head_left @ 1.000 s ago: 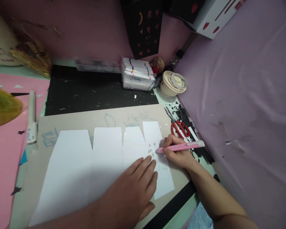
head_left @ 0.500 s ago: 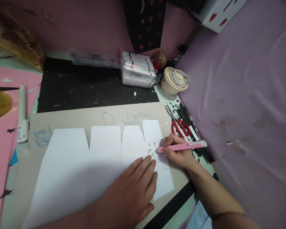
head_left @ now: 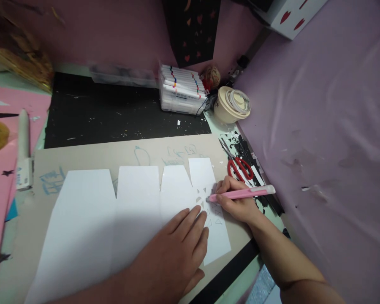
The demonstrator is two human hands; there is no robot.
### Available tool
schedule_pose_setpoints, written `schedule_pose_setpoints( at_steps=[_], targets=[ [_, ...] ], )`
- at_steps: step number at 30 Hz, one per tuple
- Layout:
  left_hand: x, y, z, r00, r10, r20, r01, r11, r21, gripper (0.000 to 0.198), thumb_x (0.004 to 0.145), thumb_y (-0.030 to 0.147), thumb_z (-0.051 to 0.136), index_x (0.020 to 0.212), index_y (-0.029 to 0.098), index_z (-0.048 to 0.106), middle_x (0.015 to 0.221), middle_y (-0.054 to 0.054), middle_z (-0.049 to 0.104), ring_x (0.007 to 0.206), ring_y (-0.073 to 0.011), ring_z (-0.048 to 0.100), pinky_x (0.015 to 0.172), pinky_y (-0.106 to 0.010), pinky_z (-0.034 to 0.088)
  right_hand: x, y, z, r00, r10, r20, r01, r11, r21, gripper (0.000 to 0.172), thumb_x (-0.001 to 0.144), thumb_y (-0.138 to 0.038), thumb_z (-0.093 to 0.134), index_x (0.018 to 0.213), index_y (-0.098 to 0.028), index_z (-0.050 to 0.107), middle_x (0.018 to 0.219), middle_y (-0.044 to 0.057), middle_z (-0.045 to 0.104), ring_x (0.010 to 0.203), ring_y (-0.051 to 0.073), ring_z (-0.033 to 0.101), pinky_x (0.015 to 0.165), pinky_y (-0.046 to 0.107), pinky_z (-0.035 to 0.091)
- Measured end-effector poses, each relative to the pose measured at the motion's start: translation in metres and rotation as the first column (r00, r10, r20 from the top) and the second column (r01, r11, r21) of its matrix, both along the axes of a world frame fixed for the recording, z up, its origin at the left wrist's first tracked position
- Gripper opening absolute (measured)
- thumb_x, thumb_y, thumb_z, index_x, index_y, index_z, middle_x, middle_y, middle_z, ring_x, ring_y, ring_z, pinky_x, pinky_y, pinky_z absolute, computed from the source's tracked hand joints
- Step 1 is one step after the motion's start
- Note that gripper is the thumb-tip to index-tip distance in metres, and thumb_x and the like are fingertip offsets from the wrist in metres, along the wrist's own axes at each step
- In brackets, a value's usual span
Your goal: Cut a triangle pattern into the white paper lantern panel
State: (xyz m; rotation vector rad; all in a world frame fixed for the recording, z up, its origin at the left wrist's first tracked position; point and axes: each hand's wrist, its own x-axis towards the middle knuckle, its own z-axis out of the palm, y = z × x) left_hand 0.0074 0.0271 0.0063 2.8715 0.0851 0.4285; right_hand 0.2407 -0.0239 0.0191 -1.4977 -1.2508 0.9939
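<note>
Paper sheet (head_left: 137,198), white and notched along its far edge, lying flat on a beige board (head_left: 88,157), with small triangles (head_left: 201,203) cut or drawn in its rightmost panel. Left hand (head_left: 180,249) palm-down on the sheet, gripping nothing, with fingers extended close together; right hand (head_left: 236,202) pinched around a pink pen-shaped tool (head_left: 244,193), tip-down at the triangles. Beyond the sheet, white markers (head_left: 182,84) in a clear case beside a cream bowl (head_left: 222,107); right of the sheet, red-handled scissors (head_left: 234,159) near black scraps (head_left: 241,147).
</note>
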Motion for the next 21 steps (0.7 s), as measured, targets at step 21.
schedule_pose_setpoints(
  at_steps=[21],
  targets=[
    [0.0002,-0.0003,0.0003,1.0,-0.001,-0.001,0.001,1.0,0.007,0.052,0.095,0.053,0.044,0.127,0.014,0.057,0.143,-0.015,0.054,0.136,-0.0301,0.044,0.114,-0.043,0.015,-0.0013,0.0016,-0.0012,1.0,-0.003,0.007,0.003,0.999,0.045,0.023,0.081,-0.01,0.062,0.07,-0.022,0.046,0.065,-0.003,0.058,0.059,0.012,0.053,0.053,0.027,0.041]
  ],
)
